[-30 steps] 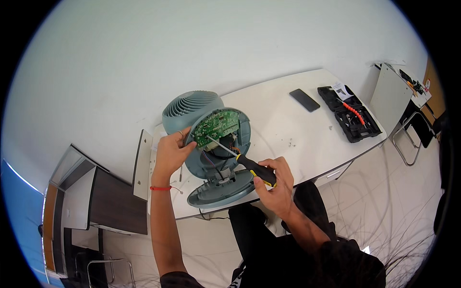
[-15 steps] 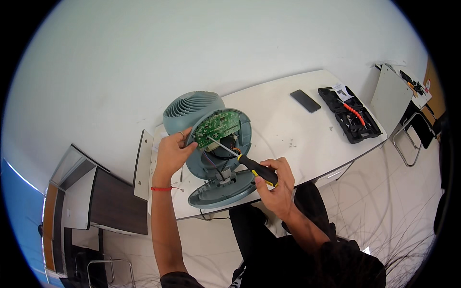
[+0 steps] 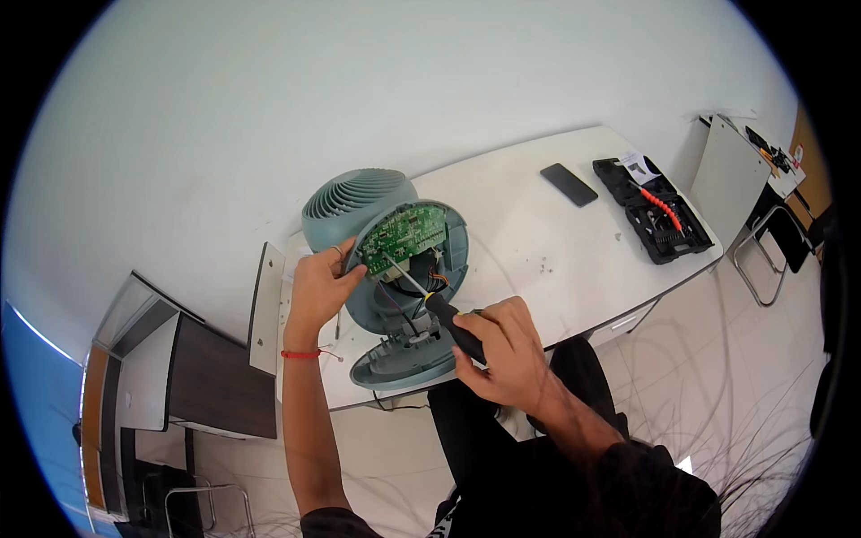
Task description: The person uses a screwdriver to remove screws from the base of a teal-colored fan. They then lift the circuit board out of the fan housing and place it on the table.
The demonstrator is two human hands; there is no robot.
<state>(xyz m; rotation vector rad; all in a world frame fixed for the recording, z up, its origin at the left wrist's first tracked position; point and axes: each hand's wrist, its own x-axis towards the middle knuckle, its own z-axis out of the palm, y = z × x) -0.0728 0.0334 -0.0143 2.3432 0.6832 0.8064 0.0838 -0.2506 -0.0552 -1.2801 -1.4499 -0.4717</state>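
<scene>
Head view: an opened fan occupies the left part of a white desk (image 3: 520, 260), and we work on it with both hands. Its grey-green round housing (image 3: 366, 314) is tilted up so that the hollow interior faces us; a green circuit board (image 3: 404, 235) sits in the upper half, with coloured wires (image 3: 437, 273) below it. Behind the housing, on the wall side, we see the fan head (image 3: 359, 202) with its spiral grille. A shallow round cover (image 3: 404, 368) lies below the housing at the desk's near edge, inner side up.

Our left hand (image 3: 321, 285), with a red cord bracelet (image 3: 301, 354) at the wrist, steadies the assembly: its grip pinches the housing's left rim, thumb beside the board's lower left corner. Our right hand (image 3: 507, 351) has its grip closed around the black handle of a screwdriver (image 3: 445, 314). The shaft slants up and leftward, its tip at the lower part of the board; the contact is too small for us to resolve.

Farther right on the desk we note a dark phone (image 3: 569, 185), lying flat, and an open black tool case (image 3: 612, 179) with a red flexible shaft (image 3: 662, 208) across it.
</scene>
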